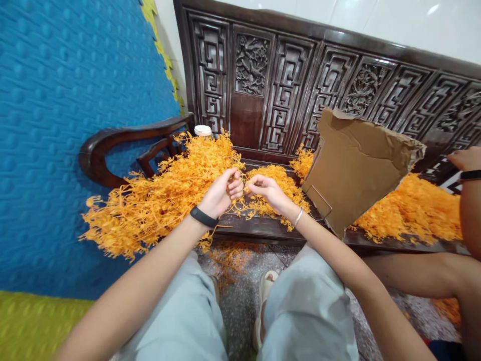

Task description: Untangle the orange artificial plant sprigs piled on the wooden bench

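Mid-frame, above the bench (263,233), the left hand (223,191) and right hand (268,193) have fingers together, apparently pinching one of the orange plastic sprigs (188,185) heaped centre-left, a fine handling step that seems to call for a steady fingertip grip.

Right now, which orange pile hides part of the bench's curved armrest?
The leftmost pile, the one below the white lid: its strands overlap the armrest. The middle pile and far-right pile do not.
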`<state>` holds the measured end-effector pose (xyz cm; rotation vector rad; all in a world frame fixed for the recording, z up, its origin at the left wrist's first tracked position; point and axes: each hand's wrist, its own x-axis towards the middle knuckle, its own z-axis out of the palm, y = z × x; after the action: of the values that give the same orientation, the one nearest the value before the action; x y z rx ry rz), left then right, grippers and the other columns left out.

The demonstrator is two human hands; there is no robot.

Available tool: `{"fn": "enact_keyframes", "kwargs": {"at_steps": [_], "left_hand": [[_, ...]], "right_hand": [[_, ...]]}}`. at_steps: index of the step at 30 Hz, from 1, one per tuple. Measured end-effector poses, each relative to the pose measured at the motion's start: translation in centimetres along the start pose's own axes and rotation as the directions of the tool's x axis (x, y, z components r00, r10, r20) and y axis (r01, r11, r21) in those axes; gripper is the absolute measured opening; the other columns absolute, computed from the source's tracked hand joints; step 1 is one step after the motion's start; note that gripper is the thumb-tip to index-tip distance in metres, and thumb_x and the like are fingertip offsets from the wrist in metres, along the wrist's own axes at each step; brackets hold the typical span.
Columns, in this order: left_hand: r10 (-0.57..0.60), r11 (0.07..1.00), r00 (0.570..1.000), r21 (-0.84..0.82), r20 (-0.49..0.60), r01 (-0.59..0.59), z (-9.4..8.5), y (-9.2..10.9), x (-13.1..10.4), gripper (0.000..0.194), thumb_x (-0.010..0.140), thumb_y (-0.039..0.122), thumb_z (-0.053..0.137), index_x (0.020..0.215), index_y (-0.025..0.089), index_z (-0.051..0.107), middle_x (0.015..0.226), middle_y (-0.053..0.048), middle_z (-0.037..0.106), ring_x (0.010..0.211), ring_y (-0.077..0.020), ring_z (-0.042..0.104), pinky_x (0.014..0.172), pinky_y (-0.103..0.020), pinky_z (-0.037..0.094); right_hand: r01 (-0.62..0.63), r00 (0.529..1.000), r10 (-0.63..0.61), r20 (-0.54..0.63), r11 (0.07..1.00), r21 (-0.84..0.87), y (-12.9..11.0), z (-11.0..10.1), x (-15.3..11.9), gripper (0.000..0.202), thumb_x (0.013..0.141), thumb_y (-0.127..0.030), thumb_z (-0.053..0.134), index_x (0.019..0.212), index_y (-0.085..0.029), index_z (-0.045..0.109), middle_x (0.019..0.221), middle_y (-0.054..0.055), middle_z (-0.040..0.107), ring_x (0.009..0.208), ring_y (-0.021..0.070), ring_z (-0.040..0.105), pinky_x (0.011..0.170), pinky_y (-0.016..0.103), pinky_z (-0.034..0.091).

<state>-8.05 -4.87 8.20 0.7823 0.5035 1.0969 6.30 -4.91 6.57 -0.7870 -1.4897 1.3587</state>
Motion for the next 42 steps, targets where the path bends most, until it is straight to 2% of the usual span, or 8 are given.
{"fn": "enact_keyframes", "kwargs": {"at_steps": [7,11,18,27,31,34,38,42], "left_hand": [[-0.093,0.995,0.996,-0.048,-0.015,0.093,1.0,0.9,-1.8,0.033,0.086,0.025,0.043,0.054,0.017,0.038,0.040,0.008,0.017,0.031,-0.0035,0.017,0.031,-0.015,0.016],[-0.088,0.993,0.996,-0.079,-0.009,0.087,1.2,1.0,-2.6,0.036,0.084,0.025,0.046,0.051,0.018,0.034,0.040,0.008,0.018,0.030,-0.0037,0.018,0.029,-0.016,0.017],[-0.113,0.986,0.993,-0.123,-0.019,0.110,2.0,1.4,-3.8,0.044,0.085,0.029,0.043,0.045,0.018,0.029,0.037,0.008,0.013,0.027,-0.0033,0.017,0.027,-0.014,0.018],[-0.132,0.981,0.969,-0.113,0.207,0.157,2.2,1.7,-5.1,0.044,0.078,0.028,0.049,0.043,0.018,0.026,0.037,0.010,0.004,0.027,-0.0024,0.005,0.024,-0.013,0.020],[-0.151,0.983,0.927,-0.049,0.344,0.179,2.0,1.7,-5.3,0.045,0.069,0.027,0.057,0.041,0.018,0.023,0.033,0.010,0.008,0.026,-0.0011,0.008,0.023,-0.012,0.018],[-0.181,0.979,0.887,-0.004,0.426,0.202,1.6,1.7,-5.5,0.046,0.063,0.027,0.064,0.040,0.017,0.025,0.031,0.009,0.011,0.024,-0.0006,0.012,0.024,-0.012,0.018],[-0.173,0.982,0.870,0.009,0.462,0.191,0.8,2.1,-6.0,0.046,0.065,0.031,0.062,0.037,0.018,0.027,0.029,0.009,0.008,0.022,-0.0011,0.010,0.022,-0.015,0.018],[-0.144,0.989,0.880,0.028,0.452,0.148,0.7,2.8,-6.4,0.048,0.070,0.035,0.055,0.034,0.018,0.027,0.027,0.007,0.009,0.020,-0.0035,0.013,0.022,-0.017,0.019]], "right_hand": [[-0.023,0.976,0.002,0.217,0.995,0.095,-1.5,0.4,-0.8,0.020,0.066,-0.031,0.066,0.071,-0.017,0.053,0.068,-0.002,0.051,0.067,0.0095,0.050,0.070,0.023,0.041],[-0.002,0.959,-0.022,0.284,0.997,0.083,-2.1,0.5,-1.1,0.022,0.065,-0.033,0.067,0.071,-0.018,0.052,0.068,-0.002,0.048,0.065,0.0095,0.045,0.067,0.023,0.039],[0.019,0.932,-0.063,0.356,0.992,0.126,-2.3,0.7,-1.4,0.025,0.066,-0.037,0.067,0.073,-0.017,0.052,0.071,0.000,0.051,0.068,0.0111,0.048,0.071,0.026,0.041],[-0.010,0.907,-0.053,0.419,0.989,0.148,-2.7,0.7,-2.3,0.024,0.067,-0.035,0.066,0.075,-0.015,0.054,0.072,0.000,0.052,0.068,0.0101,0.049,0.072,0.025,0.040],[0.025,0.895,-0.081,0.439,0.991,0.131,-3.0,0.8,-2.6,0.023,0.068,-0.033,0.068,0.074,-0.015,0.055,0.072,-0.001,0.052,0.065,0.0083,0.049,0.066,0.022,0.039],[0.056,0.876,-0.110,0.469,0.990,0.127,-3.5,1.0,-2.9,0.021,0.069,-0.032,0.067,0.071,-0.015,0.055,0.071,-0.001,0.053,0.068,0.0090,0.051,0.068,0.023,0.040],[0.042,0.837,-0.108,0.537,0.990,0.133,-4.3,0.8,-3.4,0.027,0.071,-0.038,0.064,0.064,-0.017,0.050,0.076,0.004,0.061,0.086,0.0160,0.056,0.083,0.034,0.040],[0.033,0.881,-0.063,0.470,0.997,0.071,-3.7,-0.5,-2.8,0.033,0.064,-0.043,0.069,0.061,-0.017,0.049,0.080,0.006,0.064,0.095,0.0199,0.056,0.087,0.040,0.040]]}}
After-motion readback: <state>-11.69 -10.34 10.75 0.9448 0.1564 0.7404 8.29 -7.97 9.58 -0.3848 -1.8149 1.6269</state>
